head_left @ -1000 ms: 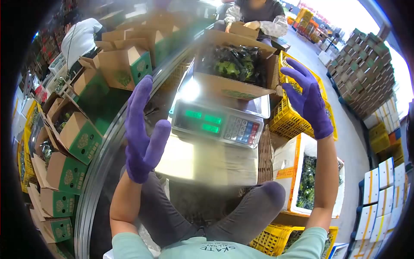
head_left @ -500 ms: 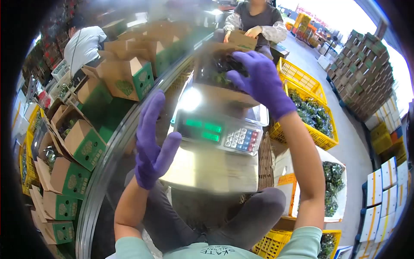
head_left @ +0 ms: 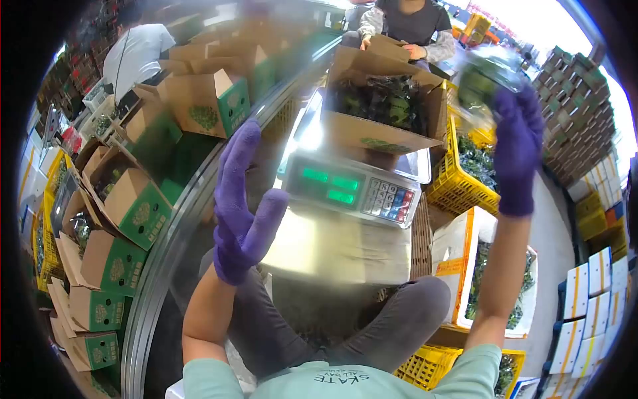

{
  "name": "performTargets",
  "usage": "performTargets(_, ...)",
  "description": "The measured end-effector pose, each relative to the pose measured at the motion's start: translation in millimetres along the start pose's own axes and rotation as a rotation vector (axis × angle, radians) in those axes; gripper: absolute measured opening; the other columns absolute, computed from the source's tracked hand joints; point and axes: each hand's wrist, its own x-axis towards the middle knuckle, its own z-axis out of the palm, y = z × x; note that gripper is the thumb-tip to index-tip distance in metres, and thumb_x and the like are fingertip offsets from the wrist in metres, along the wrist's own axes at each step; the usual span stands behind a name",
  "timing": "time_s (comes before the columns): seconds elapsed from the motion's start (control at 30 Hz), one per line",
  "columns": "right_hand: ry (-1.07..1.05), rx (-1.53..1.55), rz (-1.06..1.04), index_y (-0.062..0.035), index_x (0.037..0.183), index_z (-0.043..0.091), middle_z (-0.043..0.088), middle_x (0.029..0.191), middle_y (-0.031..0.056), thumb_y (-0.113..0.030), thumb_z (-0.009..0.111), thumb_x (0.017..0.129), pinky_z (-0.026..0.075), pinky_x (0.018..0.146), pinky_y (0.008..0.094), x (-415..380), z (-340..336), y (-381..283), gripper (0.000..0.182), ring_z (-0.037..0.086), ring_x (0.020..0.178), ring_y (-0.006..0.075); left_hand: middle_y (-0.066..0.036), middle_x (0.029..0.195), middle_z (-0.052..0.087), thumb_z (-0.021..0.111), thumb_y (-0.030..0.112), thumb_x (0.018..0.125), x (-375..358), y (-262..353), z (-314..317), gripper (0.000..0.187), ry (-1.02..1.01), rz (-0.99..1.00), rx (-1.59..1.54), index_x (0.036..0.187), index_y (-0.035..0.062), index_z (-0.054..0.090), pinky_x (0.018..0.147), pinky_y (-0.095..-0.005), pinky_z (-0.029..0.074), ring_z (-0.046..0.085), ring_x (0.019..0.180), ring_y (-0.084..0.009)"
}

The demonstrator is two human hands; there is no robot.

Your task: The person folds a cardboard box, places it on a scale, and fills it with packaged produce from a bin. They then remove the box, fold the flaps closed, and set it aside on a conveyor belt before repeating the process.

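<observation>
My left hand [head_left: 242, 206], in a purple glove, is raised to the left of the digital scale [head_left: 352, 186], its fingers and thumb apart and nothing in it. On the scale stands an open cardboard box [head_left: 392, 136] holding dark, clear-wrapped green produce [head_left: 399, 103]. My right hand [head_left: 518, 143], gloved in purple too, is up at the right, beyond the box. It grips a clear bag with something green inside [head_left: 488, 80], blurred by motion. Green digits glow on the scale's display.
Open green-and-brown boxes [head_left: 139, 213] line the left beyond a metal rail [head_left: 176, 246]. Yellow crates [head_left: 465, 176] and a white foam box [head_left: 458, 266] of greens stand at the right. A co-worker [head_left: 412, 30] sits ahead with a carton. Stacked cartons [head_left: 571, 113] rise at far right.
My right hand has moved right, from over the box on the scale, and now holds a bag. The box's contents show more fully. My left hand stays raised; the view has shifted slightly.
</observation>
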Motion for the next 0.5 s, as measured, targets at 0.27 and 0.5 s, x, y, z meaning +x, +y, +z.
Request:
performTargets(0.27, 0.304, -0.445, 0.363, -0.0013, 0.139, 0.042, 0.052, 0.132, 0.0139, -0.032, 0.042, 0.101, 0.053, 0.090, 0.0378, -183, -175, -132, 0.048, 0.058, 0.114, 0.0250, -0.023, 0.146, 0.037, 0.058, 0.021, 0.088, -1, -1, 9, 0.068, 0.007, 0.022, -0.031, 0.143, -0.0082, 0.031, 0.112, -0.0409, 0.026, 0.037, 0.134, -0.0322)
performTargets(0.5, 0.427, -0.943, 0.485, -0.0013, 0.138, 0.043, 0.052, 0.133, 0.0127, -0.022, 0.045, 0.097, 0.047, 0.098, 0.0354, -320, -273, -203, 0.046, 0.056, 0.113, 0.0225, -0.022, 0.147, 0.035, 0.055, 0.028, 0.090, -2, -2, 23, 0.069, -0.018, 0.017, -0.018, 0.144, -0.0067, 0.030, 0.113, -0.0432, 0.024, 0.033, 0.137, -0.0318)
